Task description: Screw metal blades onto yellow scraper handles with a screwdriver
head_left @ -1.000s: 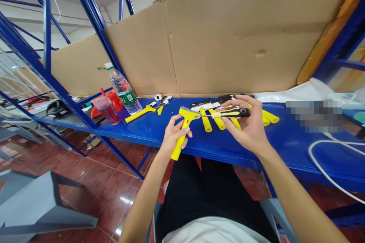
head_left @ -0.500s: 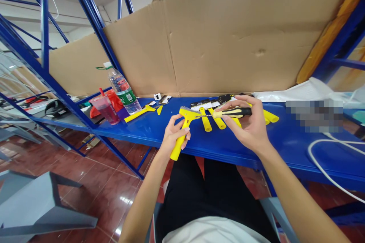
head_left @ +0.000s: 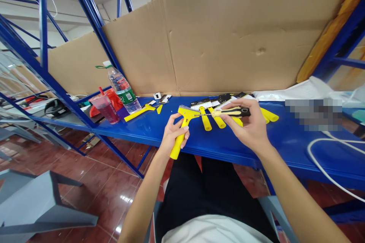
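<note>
My left hand (head_left: 171, 134) grips the handle of a yellow scraper (head_left: 182, 127) and holds it just above the front of the blue shelf (head_left: 205, 140). My right hand (head_left: 248, 127) holds a yellow-and-black screwdriver (head_left: 228, 112) level, with its thin shaft pointing left at the scraper's head. Behind the screwdriver, several more yellow scraper handles (head_left: 216, 119) lie side by side on the shelf.
A water bottle (head_left: 122, 89), a red cup (head_left: 105, 108) and another yellow scraper (head_left: 139, 112) stand at the left. Small black-and-white packs (head_left: 205, 103) lie at the back by the cardboard wall (head_left: 216, 38). A white cable (head_left: 327, 167) loops at the right.
Both hands have stayed almost in place; the screwdriver's tip has edged slightly left along the scraper's head.
</note>
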The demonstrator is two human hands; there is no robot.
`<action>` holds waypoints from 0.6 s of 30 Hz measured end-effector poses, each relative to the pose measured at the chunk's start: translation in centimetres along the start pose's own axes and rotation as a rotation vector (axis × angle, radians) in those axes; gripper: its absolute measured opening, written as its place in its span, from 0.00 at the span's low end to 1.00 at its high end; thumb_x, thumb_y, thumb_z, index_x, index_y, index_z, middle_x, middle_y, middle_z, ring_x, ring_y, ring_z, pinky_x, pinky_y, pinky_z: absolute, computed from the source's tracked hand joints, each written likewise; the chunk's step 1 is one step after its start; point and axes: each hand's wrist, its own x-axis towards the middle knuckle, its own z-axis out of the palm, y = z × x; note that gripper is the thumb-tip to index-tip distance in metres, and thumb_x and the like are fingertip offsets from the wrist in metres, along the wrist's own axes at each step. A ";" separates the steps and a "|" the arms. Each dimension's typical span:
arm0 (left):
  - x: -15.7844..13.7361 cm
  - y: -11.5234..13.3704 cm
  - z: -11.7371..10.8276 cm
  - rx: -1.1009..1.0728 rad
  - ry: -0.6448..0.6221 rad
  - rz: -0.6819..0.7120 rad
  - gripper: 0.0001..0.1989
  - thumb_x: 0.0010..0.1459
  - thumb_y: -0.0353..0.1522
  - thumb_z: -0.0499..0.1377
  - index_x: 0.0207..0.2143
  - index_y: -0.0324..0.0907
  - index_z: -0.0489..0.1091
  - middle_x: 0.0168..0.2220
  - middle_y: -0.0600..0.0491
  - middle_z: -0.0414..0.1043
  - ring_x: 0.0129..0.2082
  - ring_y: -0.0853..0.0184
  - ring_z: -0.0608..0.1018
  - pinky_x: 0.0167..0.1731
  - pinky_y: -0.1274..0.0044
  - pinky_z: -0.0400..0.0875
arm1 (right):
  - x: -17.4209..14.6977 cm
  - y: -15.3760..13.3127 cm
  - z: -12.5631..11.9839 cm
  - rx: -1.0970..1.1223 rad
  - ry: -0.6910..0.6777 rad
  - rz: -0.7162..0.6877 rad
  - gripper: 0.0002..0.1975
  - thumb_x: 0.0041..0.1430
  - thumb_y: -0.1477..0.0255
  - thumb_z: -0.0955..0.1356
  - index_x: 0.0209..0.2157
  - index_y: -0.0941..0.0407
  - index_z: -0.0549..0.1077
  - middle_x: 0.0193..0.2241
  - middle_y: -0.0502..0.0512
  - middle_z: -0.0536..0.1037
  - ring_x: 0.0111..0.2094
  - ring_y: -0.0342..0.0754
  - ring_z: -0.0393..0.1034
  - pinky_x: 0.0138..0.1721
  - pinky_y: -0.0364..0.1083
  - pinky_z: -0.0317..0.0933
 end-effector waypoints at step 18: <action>0.1 -0.1 -0.2 -0.004 -0.013 0.008 0.34 0.57 0.33 0.76 0.58 0.50 0.60 0.47 0.54 0.74 0.24 0.75 0.77 0.12 0.86 0.65 | 0.2 -0.2 0.0 0.081 -0.032 -0.084 0.22 0.68 0.68 0.77 0.58 0.46 0.70 0.48 0.57 0.82 0.49 0.60 0.83 0.51 0.62 0.79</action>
